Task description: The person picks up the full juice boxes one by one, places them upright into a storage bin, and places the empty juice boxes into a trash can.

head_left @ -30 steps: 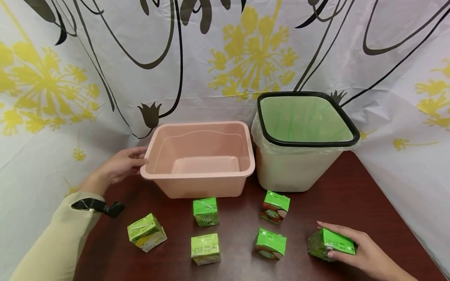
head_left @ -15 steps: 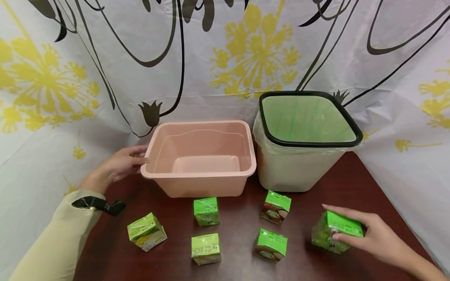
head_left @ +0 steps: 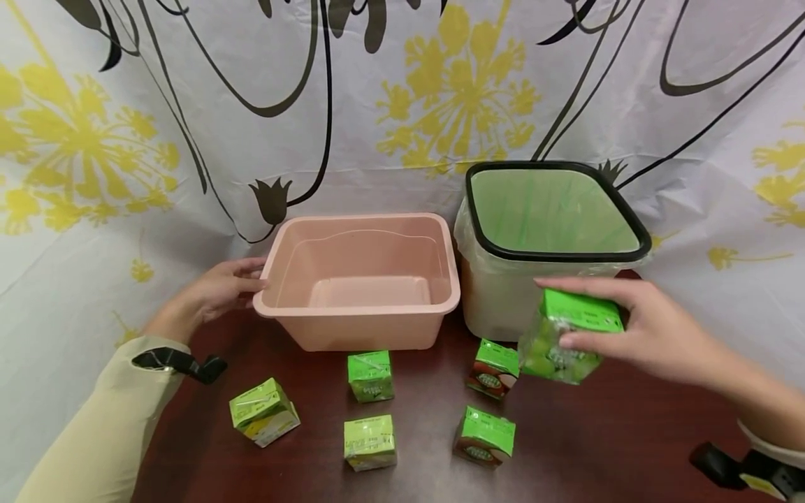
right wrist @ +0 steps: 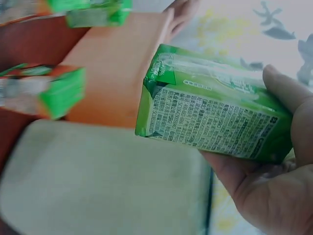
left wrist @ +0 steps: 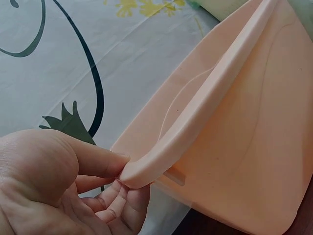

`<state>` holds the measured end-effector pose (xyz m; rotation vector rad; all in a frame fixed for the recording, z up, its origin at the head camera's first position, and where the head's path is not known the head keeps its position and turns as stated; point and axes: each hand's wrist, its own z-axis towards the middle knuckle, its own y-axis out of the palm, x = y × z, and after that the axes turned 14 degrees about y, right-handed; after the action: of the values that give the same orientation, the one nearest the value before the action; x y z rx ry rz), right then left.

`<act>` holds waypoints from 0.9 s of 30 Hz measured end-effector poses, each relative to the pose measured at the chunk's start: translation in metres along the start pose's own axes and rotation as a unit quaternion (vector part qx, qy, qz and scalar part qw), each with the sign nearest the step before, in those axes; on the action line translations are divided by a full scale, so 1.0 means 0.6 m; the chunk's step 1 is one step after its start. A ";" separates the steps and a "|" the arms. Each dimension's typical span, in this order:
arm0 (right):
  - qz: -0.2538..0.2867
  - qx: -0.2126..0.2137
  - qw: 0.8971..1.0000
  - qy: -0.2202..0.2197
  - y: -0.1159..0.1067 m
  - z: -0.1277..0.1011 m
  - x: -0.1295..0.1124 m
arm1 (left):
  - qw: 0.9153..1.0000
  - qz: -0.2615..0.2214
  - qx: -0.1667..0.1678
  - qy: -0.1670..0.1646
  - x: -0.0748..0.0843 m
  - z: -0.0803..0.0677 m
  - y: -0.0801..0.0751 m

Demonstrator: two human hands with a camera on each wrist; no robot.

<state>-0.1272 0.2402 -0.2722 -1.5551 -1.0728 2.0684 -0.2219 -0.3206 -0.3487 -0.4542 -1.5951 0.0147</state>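
My left hand [head_left: 216, 293] pinches the left rim of a pink plastic basin [head_left: 361, 332]; the left wrist view shows the thumb on top of the rim and fingers beneath. My right hand [head_left: 641, 335] grips a small green juice box [head_left: 575, 335], thumb on one side and fingers on the other, lifted above the table in front of the bin. Fine print covers the side of this juice box [right wrist: 210, 122] in the right wrist view. Just left of it, a brown-and-green box [head_left: 493, 370] stands on the table.
A pale bin [head_left: 503, 300] with a black rim and plastic liner stands right of the basin. On the dark red table [head_left: 585, 454] stand a green box [head_left: 370, 377], two yellow-green boxes [head_left: 264, 412] and another brown-and-green box [head_left: 484, 436]. Patterned cloth [head_left: 377, 140] hangs behind.
My right hand has raised the green juice box off the table at the right and carried it up and left, toward the bin. The left hand stays at the basin's rim.
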 end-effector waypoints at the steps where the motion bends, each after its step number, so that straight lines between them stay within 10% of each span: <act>1: -0.008 0.003 1.000 0.001 -0.004 0.012 -0.016 | 1.000 0.001 0.000 -0.001 0.001 0.000 0.000; 13: -0.057 -0.023 0.998 0.031 -0.023 0.178 -0.173 | 1.000 0.000 -0.004 -0.003 0.004 0.004 -0.001; 27: 0.030 -0.126 0.991 0.026 0.062 0.383 -0.237 | 1.000 0.008 -0.006 -0.009 0.007 0.004 -0.004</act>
<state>-0.2845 0.0382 -0.1780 -1.7700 -1.3265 1.9803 -0.2251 -0.3207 -0.3444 -0.4784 -1.6090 0.0213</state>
